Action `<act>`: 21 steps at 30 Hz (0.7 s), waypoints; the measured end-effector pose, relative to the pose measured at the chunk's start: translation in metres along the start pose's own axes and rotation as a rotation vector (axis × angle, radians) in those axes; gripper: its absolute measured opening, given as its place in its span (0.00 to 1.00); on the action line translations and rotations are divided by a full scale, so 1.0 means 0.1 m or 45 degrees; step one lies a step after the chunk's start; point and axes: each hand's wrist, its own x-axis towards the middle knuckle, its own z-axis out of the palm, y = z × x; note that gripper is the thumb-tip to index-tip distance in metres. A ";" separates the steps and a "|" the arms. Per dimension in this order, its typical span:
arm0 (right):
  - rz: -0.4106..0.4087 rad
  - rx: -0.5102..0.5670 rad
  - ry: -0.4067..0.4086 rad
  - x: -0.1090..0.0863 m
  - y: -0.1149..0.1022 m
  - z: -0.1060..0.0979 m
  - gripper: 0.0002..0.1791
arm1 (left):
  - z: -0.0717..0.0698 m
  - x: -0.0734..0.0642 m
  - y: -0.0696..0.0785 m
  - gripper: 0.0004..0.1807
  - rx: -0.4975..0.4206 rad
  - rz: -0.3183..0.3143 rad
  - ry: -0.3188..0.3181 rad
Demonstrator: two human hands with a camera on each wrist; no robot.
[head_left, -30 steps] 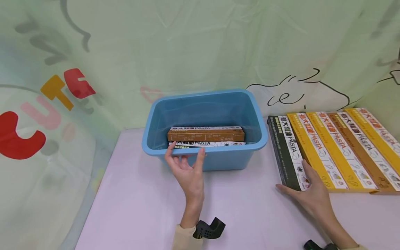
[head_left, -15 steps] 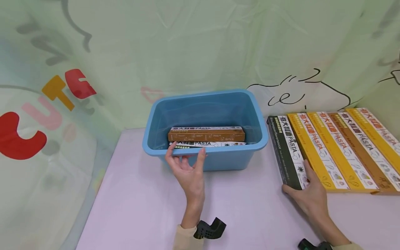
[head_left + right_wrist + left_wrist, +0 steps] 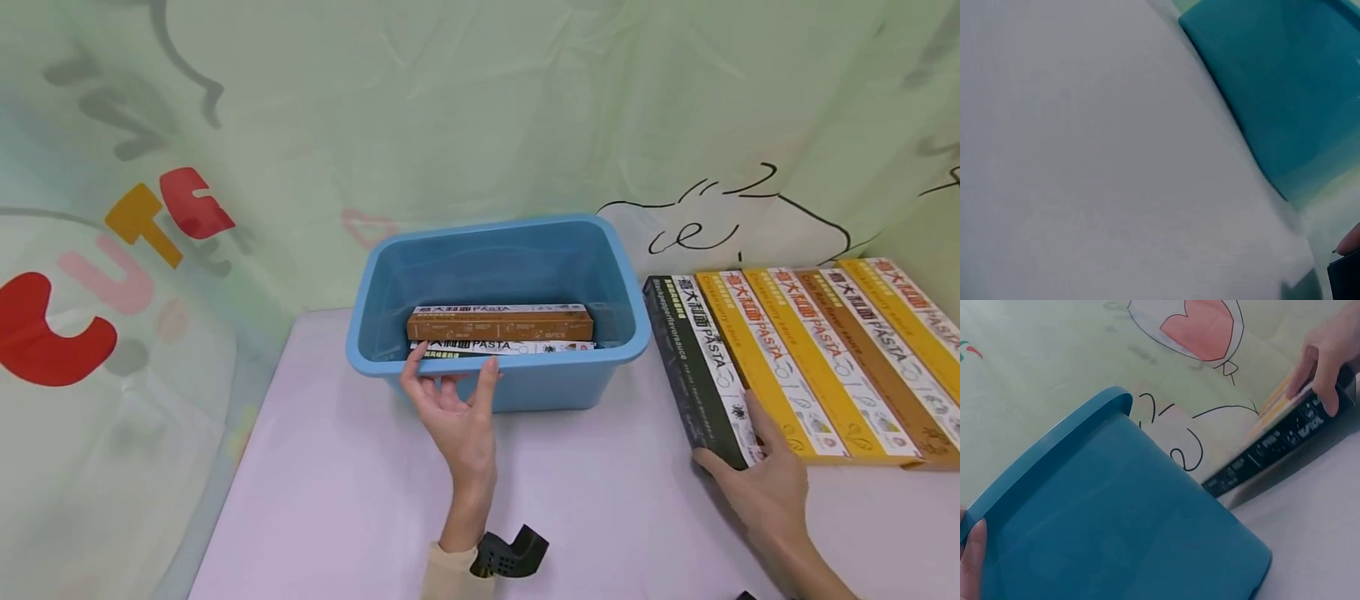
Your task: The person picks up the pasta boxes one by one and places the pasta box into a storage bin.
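At the near end of the black pasta box (image 3: 697, 367), the right grip (image 3: 761, 479) is closed around it, thumb against its left side and fingers down its right; the box lies right of the blue tub (image 3: 555, 387), and its near end looks slightly raised off the tabletop (image 3: 585, 500). Just beside it are a yellow box (image 3: 765, 358), then a second yellow one, a brown one and a last yellow one. The left grip (image 3: 457, 425) pinches the tub's front rim. Inside, a brown carton (image 3: 498, 325) and a white-and-dark carton (image 3: 517, 347) lie side by side near the front wall. Held at one end only, the black box could droop or twist at its far end if its weight pulls against the fingers; those fingers, close to the yellow neighbour, might also drag it askew. A hard pull on the rim could shift or tip the tub. The head view shows the tub's contents, which its outer wall hides from the left wrist camera; that camera instead catches the shadow beneath the black box and the thumb on its dark, printed side. The right wrist view offers only a fingertip and a dark corner at its edge.
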 end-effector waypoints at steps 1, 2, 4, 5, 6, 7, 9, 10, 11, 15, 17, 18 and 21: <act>-0.015 0.016 0.009 -0.02 0.00 -0.03 0.59 | 0.00 0.00 0.00 0.45 -0.001 0.002 -0.001; -0.043 0.036 0.028 -0.04 0.00 -0.06 0.59 | 0.00 0.00 0.00 0.45 -0.001 0.004 -0.002; -0.108 0.101 0.074 -0.08 -0.01 -0.13 0.59 | 0.00 0.00 0.00 0.45 -0.003 0.008 -0.003; -0.141 0.132 0.094 -0.10 -0.03 -0.17 0.59 | 0.00 0.01 0.00 0.45 -0.004 0.011 -0.002; -0.182 0.150 0.112 -0.11 -0.05 -0.21 0.59 | 0.00 0.01 0.00 0.44 -0.006 0.013 0.000; -0.222 0.165 0.122 -0.12 -0.07 -0.25 0.59 | -0.01 0.02 0.00 0.44 -0.006 0.015 0.001; -0.275 0.182 0.132 -0.12 -0.14 -0.33 0.59 | -0.02 0.03 0.00 0.44 -0.005 0.018 0.006; -0.297 0.178 0.129 -0.11 -0.18 -0.37 0.59 | -0.02 0.03 0.00 0.44 -0.005 0.021 0.009; -0.329 0.182 0.121 -0.10 -0.23 -0.41 0.58 | -0.03 0.03 0.00 0.43 -0.006 0.022 0.014; -0.471 0.212 0.108 -0.02 -0.46 -0.54 0.58 | -0.04 0.05 0.01 0.43 -0.005 0.024 0.025; -0.577 0.228 0.080 0.05 -0.59 -0.59 0.58 | -0.04 0.05 0.02 0.43 -0.004 0.026 0.033; -0.623 0.226 0.066 0.08 -0.66 -0.61 0.58 | -0.04 0.04 0.02 0.43 -0.004 0.026 0.035; -0.764 0.235 -0.017 0.18 -0.84 -0.65 0.57 | -0.03 0.03 0.02 0.43 -0.002 0.026 0.037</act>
